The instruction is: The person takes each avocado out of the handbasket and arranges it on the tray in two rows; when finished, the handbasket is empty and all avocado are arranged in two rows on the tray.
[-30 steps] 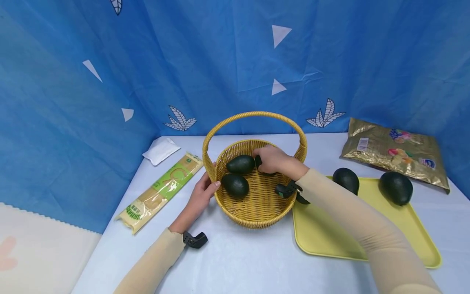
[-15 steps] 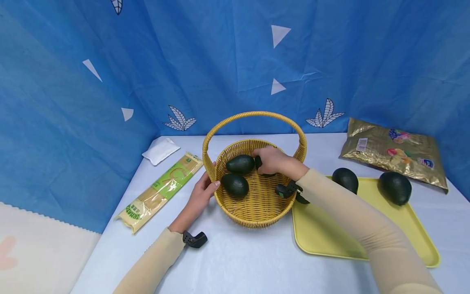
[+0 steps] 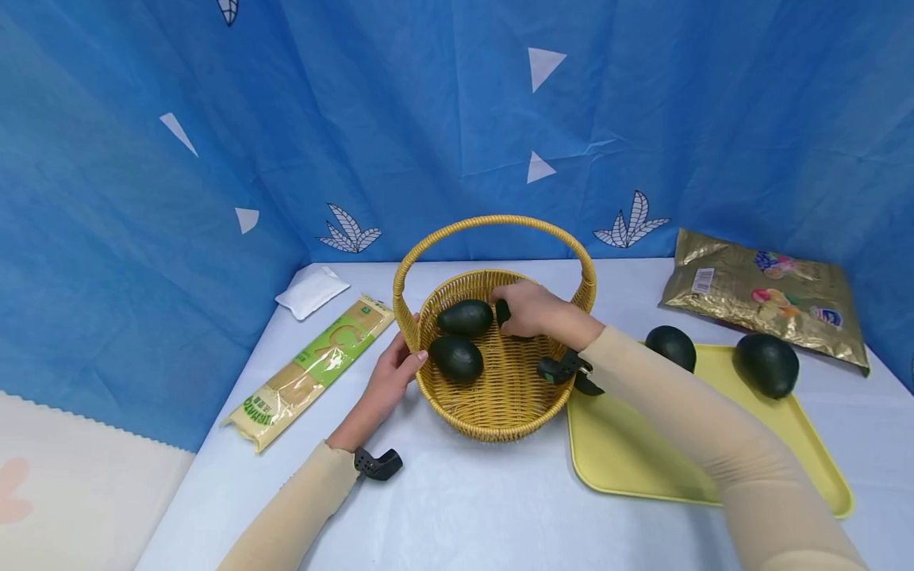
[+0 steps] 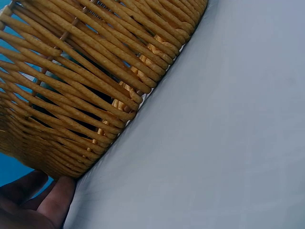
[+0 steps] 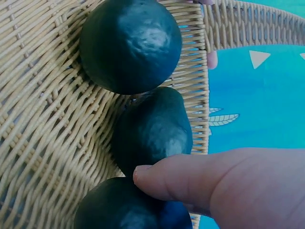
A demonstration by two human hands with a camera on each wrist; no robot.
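A yellow wicker basket (image 3: 510, 400) with a tall arched handle stands on the white table. Two dark green avocados, an upper one (image 3: 466, 318) and a lower one (image 3: 457, 359), lie inside along its left side. My left hand (image 3: 389, 377) grips the basket's left side below the handle, thumb at the rim and fingers round the outer wall. Reaching into the basket, my right hand (image 3: 530, 309) holds a third avocado (image 5: 133, 210) beside the other two. Its thumb lies over that avocado in the right wrist view, while the other fingers are mostly hidden.
To the right, a yellow tray (image 3: 643, 460) bears two more avocados, one (image 3: 767, 365) at its far corner and one (image 3: 671, 347) partly behind my right sleeve. A gold printed bag (image 3: 771, 301) lies behind it. At left are a long green-and-tan packet (image 3: 310, 373) and a small white packet (image 3: 312, 292).
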